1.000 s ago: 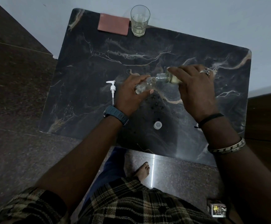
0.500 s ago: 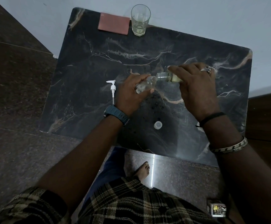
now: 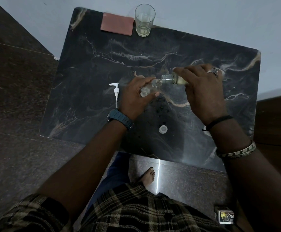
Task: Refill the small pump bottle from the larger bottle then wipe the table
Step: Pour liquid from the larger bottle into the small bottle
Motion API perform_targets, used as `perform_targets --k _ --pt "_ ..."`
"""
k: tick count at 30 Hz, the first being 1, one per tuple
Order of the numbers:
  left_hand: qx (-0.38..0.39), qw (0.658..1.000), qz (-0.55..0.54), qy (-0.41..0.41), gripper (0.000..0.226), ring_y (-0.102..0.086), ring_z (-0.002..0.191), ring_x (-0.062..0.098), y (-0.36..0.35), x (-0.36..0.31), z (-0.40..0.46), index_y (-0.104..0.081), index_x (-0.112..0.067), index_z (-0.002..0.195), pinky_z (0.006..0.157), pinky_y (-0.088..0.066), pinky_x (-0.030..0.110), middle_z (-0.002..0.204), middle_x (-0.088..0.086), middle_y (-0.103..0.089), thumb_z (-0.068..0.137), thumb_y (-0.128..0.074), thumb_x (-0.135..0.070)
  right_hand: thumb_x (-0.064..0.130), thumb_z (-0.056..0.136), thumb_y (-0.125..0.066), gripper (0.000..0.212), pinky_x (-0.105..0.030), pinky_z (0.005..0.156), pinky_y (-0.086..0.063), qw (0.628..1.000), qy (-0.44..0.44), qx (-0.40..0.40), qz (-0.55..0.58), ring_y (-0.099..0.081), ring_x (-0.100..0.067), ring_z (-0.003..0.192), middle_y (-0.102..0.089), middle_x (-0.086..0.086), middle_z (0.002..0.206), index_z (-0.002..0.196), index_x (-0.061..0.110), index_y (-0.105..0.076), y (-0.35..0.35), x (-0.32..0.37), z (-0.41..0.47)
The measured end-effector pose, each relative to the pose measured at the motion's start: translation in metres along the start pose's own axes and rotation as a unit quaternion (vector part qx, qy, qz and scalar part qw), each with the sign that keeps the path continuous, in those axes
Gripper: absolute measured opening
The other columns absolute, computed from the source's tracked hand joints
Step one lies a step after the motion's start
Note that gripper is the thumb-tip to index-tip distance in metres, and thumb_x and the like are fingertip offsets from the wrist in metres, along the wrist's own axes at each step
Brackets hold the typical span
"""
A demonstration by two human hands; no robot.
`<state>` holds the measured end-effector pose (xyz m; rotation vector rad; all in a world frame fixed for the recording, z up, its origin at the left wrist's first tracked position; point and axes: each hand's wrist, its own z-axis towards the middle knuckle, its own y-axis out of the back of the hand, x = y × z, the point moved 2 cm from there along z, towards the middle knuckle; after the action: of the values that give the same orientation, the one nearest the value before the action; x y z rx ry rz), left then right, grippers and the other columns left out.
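Observation:
My left hand (image 3: pixel 135 97) grips the small clear pump bottle (image 3: pixel 149 87), tilted with its open neck toward the right, above the dark marble table (image 3: pixel 89 67). My right hand (image 3: pixel 203 91) holds the larger bottle (image 3: pixel 173 79) of pale yellowish liquid, tipped sideways so its mouth meets the small bottle's neck. The hand hides most of the larger bottle. The white pump head (image 3: pixel 116 91) with its tube lies on the table left of my left hand. A small white cap (image 3: pixel 163 129) sits on the table near the front edge, between my wrists.
A drinking glass (image 3: pixel 144 20) with a little pale liquid stands at the table's far edge, beside a flat reddish cloth (image 3: pixel 117 24). A small box (image 3: pixel 224 216) lies on the floor at lower right. My bare foot (image 3: pixel 149 176) is under the table's front edge.
Both hands and both bottles stay in nearly the same pose, mouth to neck; only a slight shift of the view.

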<state>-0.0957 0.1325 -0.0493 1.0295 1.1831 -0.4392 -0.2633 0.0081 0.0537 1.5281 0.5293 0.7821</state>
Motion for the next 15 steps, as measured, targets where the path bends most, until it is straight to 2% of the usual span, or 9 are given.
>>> perform_targets --k 4,7,12,15 --pt "-0.005 1.000 0.001 -0.002 0.049 -0.056 0.111 -0.011 0.0005 0.0019 -0.0002 -0.072 -0.019 0.131 0.097 -0.054 0.024 0.125 0.000 -0.067 0.085 -0.087 -0.025 0.001 0.100 -0.056 0.057 -0.046 0.109 -0.032 1.000 0.001 0.004 -0.006 -0.052 -0.031 0.132 -0.066 0.003 0.138 0.148 0.032 -0.060 0.0008 0.0013 0.0003" --pt "-0.004 1.000 -0.001 -0.003 0.047 -0.055 0.111 -0.011 0.0007 0.0022 -0.0004 -0.072 -0.021 0.131 0.097 -0.054 0.024 0.125 0.000 -0.068 0.086 -0.086 -0.027 0.001 0.100 -0.057 0.057 -0.047 0.109 -0.032 1.000 0.005 0.003 -0.011 -0.052 -0.030 0.132 -0.066 0.003 0.138 0.148 0.033 -0.059 0.0016 0.0018 0.0007" --pt "-0.006 1.000 0.004 0.001 0.048 -0.054 0.110 -0.017 0.0000 0.0036 0.0006 -0.072 -0.019 0.131 0.092 -0.049 0.008 0.126 -0.003 -0.066 0.086 -0.087 -0.026 0.001 0.101 -0.057 0.057 -0.048 0.110 -0.033 1.000 0.006 0.000 -0.014 -0.052 -0.030 0.132 -0.065 0.003 0.138 0.148 0.034 -0.058 0.0027 0.0013 0.0019" --pt "-0.009 1.000 0.000 0.001 0.049 -0.055 0.109 -0.016 -0.0001 0.0039 0.0006 -0.073 -0.017 0.131 0.091 -0.048 0.007 0.126 0.000 -0.067 0.086 -0.087 -0.024 0.001 0.101 -0.058 0.057 -0.048 0.109 -0.033 1.000 0.008 -0.004 -0.014 -0.053 -0.030 0.132 -0.066 0.003 0.138 0.148 0.033 -0.059 0.0025 0.0011 0.0020"
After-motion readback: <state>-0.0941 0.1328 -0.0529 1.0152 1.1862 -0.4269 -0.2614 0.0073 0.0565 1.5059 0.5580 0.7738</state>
